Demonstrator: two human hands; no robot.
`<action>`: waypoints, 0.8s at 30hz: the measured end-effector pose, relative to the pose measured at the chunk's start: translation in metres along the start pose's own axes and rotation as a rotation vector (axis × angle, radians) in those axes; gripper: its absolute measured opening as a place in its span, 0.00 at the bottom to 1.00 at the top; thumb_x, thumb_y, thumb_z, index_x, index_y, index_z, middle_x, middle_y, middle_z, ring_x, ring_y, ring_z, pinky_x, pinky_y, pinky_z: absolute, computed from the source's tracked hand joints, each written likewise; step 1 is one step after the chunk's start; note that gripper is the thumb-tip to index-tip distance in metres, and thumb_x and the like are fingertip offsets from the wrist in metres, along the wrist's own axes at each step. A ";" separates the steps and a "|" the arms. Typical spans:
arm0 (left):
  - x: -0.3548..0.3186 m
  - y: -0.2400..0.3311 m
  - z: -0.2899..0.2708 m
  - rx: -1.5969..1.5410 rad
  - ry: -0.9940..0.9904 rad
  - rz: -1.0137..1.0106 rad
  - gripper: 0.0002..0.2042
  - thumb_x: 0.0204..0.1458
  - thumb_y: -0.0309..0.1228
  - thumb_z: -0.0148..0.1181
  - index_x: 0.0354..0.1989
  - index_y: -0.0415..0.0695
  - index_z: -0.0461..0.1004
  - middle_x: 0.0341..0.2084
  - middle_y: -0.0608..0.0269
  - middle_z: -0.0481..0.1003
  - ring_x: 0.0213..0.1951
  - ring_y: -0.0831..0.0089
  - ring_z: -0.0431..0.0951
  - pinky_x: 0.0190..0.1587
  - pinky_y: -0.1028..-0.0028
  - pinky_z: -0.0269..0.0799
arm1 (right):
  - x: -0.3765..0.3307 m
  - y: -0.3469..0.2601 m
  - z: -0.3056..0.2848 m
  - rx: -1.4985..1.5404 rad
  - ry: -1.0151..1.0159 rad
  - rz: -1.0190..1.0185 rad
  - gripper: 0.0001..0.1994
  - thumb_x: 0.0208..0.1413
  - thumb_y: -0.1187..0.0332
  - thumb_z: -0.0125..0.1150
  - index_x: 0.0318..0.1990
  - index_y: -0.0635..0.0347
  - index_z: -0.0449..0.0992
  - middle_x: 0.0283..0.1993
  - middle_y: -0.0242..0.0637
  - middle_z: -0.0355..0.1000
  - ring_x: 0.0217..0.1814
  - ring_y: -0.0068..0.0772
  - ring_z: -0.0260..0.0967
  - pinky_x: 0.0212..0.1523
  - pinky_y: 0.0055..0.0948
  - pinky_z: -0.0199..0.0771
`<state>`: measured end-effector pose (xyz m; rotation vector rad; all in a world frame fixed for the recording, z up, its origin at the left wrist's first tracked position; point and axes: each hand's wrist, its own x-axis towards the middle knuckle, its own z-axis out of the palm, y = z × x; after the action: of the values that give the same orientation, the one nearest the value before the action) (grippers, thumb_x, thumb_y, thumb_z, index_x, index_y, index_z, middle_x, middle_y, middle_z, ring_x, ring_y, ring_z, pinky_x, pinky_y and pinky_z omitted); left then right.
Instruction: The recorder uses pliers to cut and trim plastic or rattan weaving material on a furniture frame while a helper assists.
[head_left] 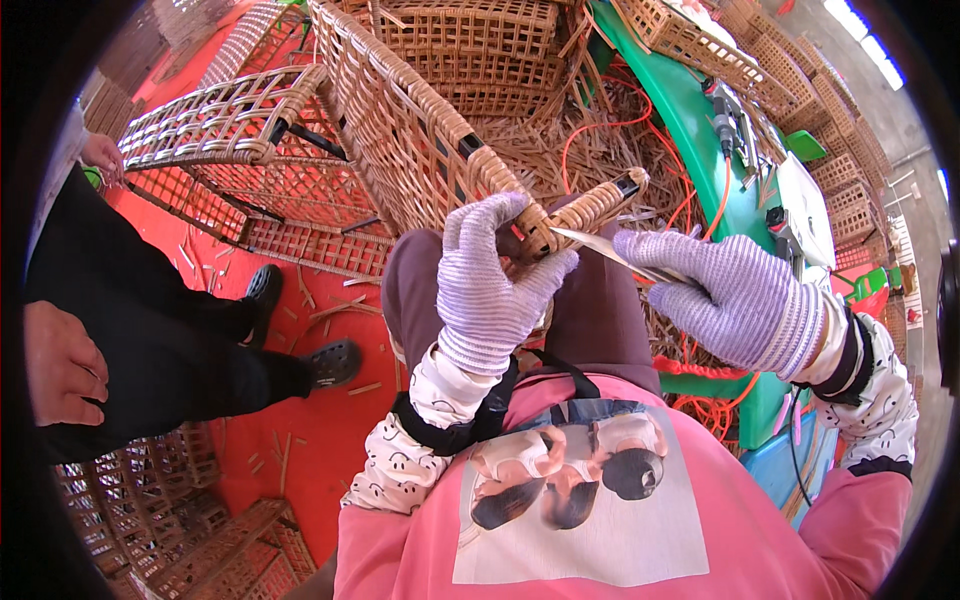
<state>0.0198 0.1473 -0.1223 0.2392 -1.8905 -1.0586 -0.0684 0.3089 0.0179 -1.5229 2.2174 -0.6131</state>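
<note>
Head view: person seated, a woven rattan chair frame (400, 130) tipped across the lap, its wrapped arm end sitting between the two gloved hands just above the knees. Left hand (490, 285), in a striped knit glove, closed tight around the wrapped arm end (560, 215), thumb and fingers pinching the weave where the binding meets the dark metal tube. Right hand (725, 300), same kind of glove, closed on a flat pale cane strip (600, 245) that runs from its fingers across to the left hand's pinch. Judgement on doing this well: keep the strip flat and taut, untwisted, lay each turn tight against the last, and let the left thumb lock the wrap before the right hand shifts its hold; slack here would likely loosen the binding. The frame itself: honey-brown open lattice, diagonal weave on the sides, arm rail bound in close parallel turns, black tube end showing at the tip. Around it: orange cable (640, 125) looping over cane scraps, a green table (690, 110) to the right bearing a power tool (728, 115), red floor (330, 420) strewn with offcuts, another person's hand (60, 365) and dark shoes (330, 362) at left, further wicker pieces stacked beyond.
</note>
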 end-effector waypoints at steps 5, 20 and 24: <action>0.001 0.000 0.000 0.013 0.012 0.010 0.27 0.30 0.29 0.73 0.41 0.39 0.67 0.34 0.57 0.69 0.33 0.66 0.73 0.35 0.72 0.71 | 0.011 -0.004 -0.004 -0.084 -0.027 0.054 0.16 0.49 0.71 0.53 0.47 0.61 0.69 0.35 0.50 0.72 0.37 0.49 0.71 0.39 0.36 0.71; -0.007 0.001 0.014 -0.140 0.112 -0.114 0.31 0.34 0.29 0.72 0.45 0.36 0.59 0.31 0.60 0.68 0.28 0.77 0.71 0.31 0.78 0.71 | 0.006 -0.017 0.015 -0.103 -0.039 0.301 0.16 0.49 0.77 0.51 0.49 0.65 0.68 0.41 0.49 0.72 0.41 0.41 0.73 0.42 0.28 0.71; -0.007 -0.003 0.019 -0.137 0.138 -0.131 0.30 0.34 0.31 0.72 0.45 0.37 0.61 0.29 0.62 0.69 0.26 0.76 0.70 0.29 0.78 0.70 | 0.002 0.000 0.034 -0.047 0.105 0.191 0.16 0.49 0.75 0.53 0.48 0.62 0.69 0.35 0.49 0.71 0.35 0.45 0.72 0.36 0.31 0.71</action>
<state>0.0076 0.1598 -0.1327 0.3521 -1.6900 -1.2225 -0.0502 0.3021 -0.0107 -1.3066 2.4364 -0.5970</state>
